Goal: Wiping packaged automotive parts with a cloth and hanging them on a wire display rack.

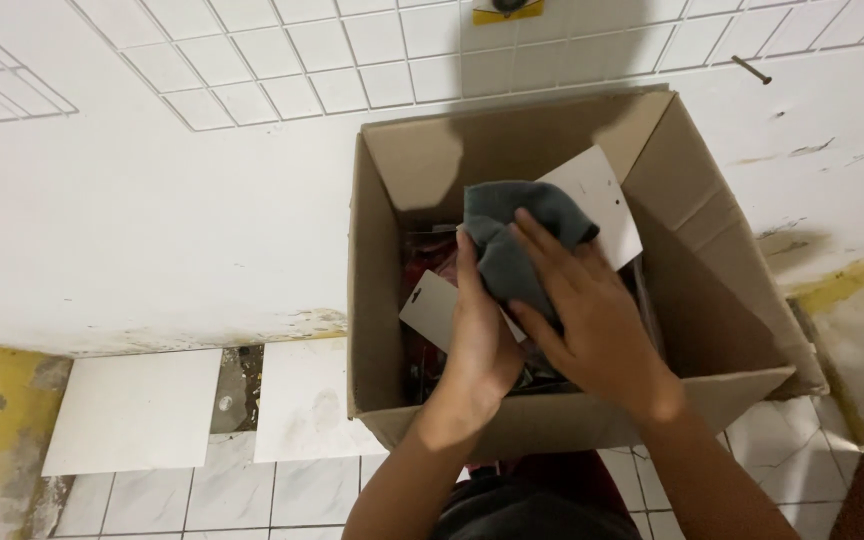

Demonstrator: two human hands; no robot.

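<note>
Pretty even indoor light, kinda dim. My head throws a soft shadow on the wall (542, 60) above the box (712, 290); my hands look slightly blurry.
</note>
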